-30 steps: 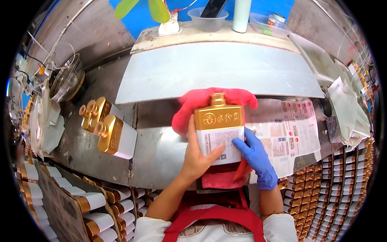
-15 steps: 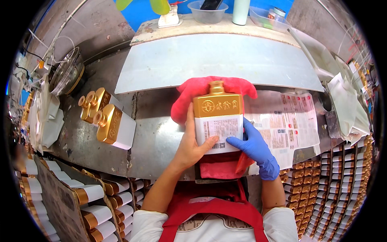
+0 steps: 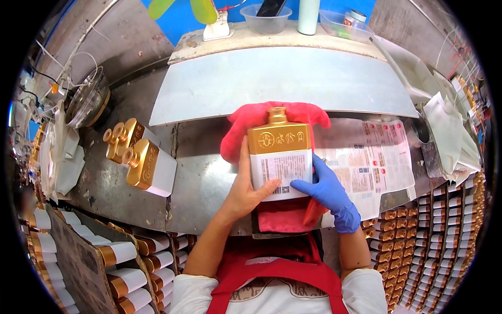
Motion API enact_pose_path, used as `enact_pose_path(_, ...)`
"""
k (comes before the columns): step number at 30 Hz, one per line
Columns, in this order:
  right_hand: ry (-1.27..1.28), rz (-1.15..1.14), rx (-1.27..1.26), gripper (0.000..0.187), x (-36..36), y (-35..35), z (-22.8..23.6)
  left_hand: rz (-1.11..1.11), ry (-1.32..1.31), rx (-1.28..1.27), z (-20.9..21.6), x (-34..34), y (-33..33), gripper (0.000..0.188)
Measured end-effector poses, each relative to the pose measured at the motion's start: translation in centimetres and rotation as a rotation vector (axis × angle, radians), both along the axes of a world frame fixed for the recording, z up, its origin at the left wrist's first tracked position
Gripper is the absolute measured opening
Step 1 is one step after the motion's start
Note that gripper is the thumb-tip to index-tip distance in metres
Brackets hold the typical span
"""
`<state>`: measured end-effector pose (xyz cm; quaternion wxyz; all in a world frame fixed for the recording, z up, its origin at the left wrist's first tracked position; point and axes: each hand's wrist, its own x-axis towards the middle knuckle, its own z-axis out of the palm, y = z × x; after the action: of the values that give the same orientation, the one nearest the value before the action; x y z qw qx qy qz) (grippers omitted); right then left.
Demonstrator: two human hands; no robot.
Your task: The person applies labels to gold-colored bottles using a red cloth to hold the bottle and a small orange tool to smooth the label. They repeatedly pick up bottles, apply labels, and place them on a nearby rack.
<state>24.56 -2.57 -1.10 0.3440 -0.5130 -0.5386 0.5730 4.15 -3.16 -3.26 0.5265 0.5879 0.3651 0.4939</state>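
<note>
Between my two hands is a flat, square-shouldered bottle (image 3: 280, 137), gold at the top with raised emblems and white below, its printed face turned up and its neck pointing away from me. My bare left hand (image 3: 250, 183) grips its left side, thumb on the lower white face. My right hand (image 3: 328, 191), in a blue glove, holds the lower right side with its thumb near the printed square code. Beneath and behind the bottle a red cloth (image 3: 238, 133) is bunched on the bench, and a red pad (image 3: 282, 221) shows at the bench's front edge.
Several similar bottles (image 3: 149, 167) stand at the left of the metal bench (image 3: 196, 193). Printed sheets (image 3: 366, 157) lie at the right. A pale board (image 3: 282, 78) spans the back. Racks of gold-and-white bottles (image 3: 123, 280) flank me below on both sides.
The view has shifted very slightly. Both hands keep the same hold on the bottle, which stays in nearly the same place.
</note>
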Motion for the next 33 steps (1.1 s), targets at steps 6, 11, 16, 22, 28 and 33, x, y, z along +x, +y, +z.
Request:
enact_pose_path(6,-0.001,-0.010,-0.018,0.066,0.4,0.7,-0.4,0.004,0.040,0.044,-0.4,-0.5,0.2,0.089)
enact_pose_path(11,-0.064,-0.041,-0.004,0.059,0.0,0.9,-0.9,0.038,0.128,0.107,-0.8,-0.5,0.3,0.078)
enact_pose_path(16,0.115,-0.131,-0.068,0.050,3.4,1.9,-1.1,0.013,0.034,0.031,-0.2,-0.7,0.1,0.078)
enact_pose_path(22,0.698,-0.545,-0.339,0.036,8.6,-0.2,-4.6,-0.052,-0.119,-0.073,0.3,-0.8,-0.3,0.079)
enact_pose_path(28,0.310,-0.601,0.227,0.046,3.3,-2.1,1.0,-0.051,-0.017,-0.025,-0.6,-1.5,-0.4,0.080)
enact_pose_path(33,-0.455,-0.228,0.587,0.037,-5.0,-2.9,3.2,-0.044,0.077,-0.006,-0.4,-1.6,-0.4,0.079)
